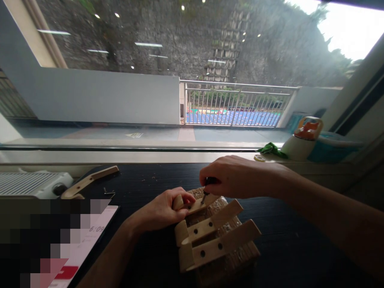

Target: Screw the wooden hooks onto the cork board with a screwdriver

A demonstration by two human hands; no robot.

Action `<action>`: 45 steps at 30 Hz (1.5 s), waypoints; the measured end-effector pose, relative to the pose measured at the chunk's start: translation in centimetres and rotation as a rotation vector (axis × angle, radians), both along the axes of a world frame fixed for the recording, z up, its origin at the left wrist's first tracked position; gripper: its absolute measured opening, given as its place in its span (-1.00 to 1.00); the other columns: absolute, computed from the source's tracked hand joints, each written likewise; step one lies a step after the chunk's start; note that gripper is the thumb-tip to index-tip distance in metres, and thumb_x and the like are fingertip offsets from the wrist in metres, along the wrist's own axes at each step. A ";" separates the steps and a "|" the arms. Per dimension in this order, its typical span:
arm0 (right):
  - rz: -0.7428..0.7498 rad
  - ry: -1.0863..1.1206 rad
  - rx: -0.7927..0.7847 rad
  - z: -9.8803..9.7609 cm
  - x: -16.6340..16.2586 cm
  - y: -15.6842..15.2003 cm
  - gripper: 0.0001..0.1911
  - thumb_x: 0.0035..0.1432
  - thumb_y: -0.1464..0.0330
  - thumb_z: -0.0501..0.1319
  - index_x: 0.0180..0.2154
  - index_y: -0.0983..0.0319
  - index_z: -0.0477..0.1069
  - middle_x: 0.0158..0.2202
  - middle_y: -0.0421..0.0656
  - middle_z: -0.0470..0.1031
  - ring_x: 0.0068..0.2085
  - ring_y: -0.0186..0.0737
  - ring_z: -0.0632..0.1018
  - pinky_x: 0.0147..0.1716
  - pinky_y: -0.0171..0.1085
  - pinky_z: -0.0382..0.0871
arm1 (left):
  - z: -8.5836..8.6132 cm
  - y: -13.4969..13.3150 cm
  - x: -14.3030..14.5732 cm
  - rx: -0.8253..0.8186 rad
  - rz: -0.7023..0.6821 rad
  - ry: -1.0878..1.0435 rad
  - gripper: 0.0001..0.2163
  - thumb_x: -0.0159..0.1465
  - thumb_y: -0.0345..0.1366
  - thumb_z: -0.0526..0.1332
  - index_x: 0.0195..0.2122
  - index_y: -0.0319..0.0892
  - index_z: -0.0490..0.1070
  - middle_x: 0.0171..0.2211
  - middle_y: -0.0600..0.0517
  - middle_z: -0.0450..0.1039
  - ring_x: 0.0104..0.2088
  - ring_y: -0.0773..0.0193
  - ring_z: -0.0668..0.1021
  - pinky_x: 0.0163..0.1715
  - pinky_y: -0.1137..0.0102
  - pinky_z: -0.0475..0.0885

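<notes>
My right hand (226, 178) is closed around the black handle of a screwdriver (207, 188). The tool points down, its tip at the farthest of three curved wooden hooks. My left hand (171, 206) grips that far wooden hook (196, 205) by its rounded end, fingers wrapped round it. Nearer to me lie a middle wooden hook (217, 221) and a near wooden hook (228, 244), each with two dark holes. All three rest across a block (240, 258) with a rough, shiny, brownish surface. Whether a screw sits under the tip is hidden.
On the dark table (285, 240), another wooden hook (93, 179) lies at the back left beside small metal pieces (109, 193). A tablet-like screen (87, 240) and a white heater-like appliance (36, 184) are at left. A white bottle (300, 144) and green cloth (271, 150) stand by the window.
</notes>
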State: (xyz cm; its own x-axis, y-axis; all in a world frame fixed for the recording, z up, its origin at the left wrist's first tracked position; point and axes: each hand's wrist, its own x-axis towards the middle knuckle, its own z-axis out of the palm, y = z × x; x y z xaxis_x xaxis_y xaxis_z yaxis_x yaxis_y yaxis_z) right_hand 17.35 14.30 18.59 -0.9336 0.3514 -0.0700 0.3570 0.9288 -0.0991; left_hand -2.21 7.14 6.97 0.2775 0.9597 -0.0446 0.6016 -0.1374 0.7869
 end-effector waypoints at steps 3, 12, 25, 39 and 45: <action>-0.013 0.012 0.018 -0.4 -0.4 0.1 -0.79 0.11 0.35 0.04 -0.42 0.22 0.43 -0.53 -0.24 0.39 -0.55 -0.42 0.22 -0.55 -0.34 -0.01 | -0.1 0.0 0.0 0.002 -0.003 0.002 -0.75 0.09 -0.29 0.15 -0.19 -0.17 0.44 -0.24 0.02 0.43 -0.25 0.22 0.46 -0.16 0.37 0.36; -0.066 -0.023 0.095 -0.4 -0.7 -0.4 -0.77 0.11 0.25 0.06 -0.30 0.19 0.43 -0.49 -0.19 0.43 -0.51 -0.35 0.30 -0.53 -0.32 0.02 | -0.1 0.1 -0.1 0.023 -0.015 -0.006 -0.75 0.09 -0.32 0.15 -0.19 -0.16 0.45 -0.24 0.03 0.42 -0.26 0.22 0.46 -0.19 0.39 0.36; -0.034 -0.028 0.027 -0.2 -0.2 0.0 -0.82 0.06 0.37 0.06 -0.38 0.21 0.42 -0.48 -0.20 0.42 -0.54 -0.40 0.26 -0.54 -0.33 0.00 | -0.2 0.0 0.0 0.013 0.000 -0.003 -0.75 0.09 -0.31 0.15 -0.19 -0.16 0.45 -0.25 0.05 0.42 -0.27 0.24 0.46 -0.22 0.41 0.36; -0.102 -0.023 0.077 0.3 -0.2 -0.4 -0.71 0.04 0.26 0.11 -0.19 0.18 0.41 -0.43 -0.17 0.47 -0.50 -0.34 0.35 -0.53 -0.33 0.05 | -0.1 0.0 0.0 0.019 -0.009 0.002 -0.76 0.11 -0.33 0.15 -0.18 -0.16 0.44 -0.26 0.05 0.40 -0.26 0.23 0.46 -0.20 0.40 0.35; -0.019 -0.029 0.024 0.2 0.1 -0.2 -0.81 0.06 0.36 0.06 -0.35 0.18 0.44 -0.46 -0.22 0.44 -0.50 -0.39 0.31 -0.54 -0.34 0.03 | -0.4 0.1 -0.1 0.009 -0.004 -0.010 -0.76 0.11 -0.33 0.15 -0.19 -0.16 0.44 -0.27 0.06 0.40 -0.28 0.24 0.46 -0.24 0.41 0.36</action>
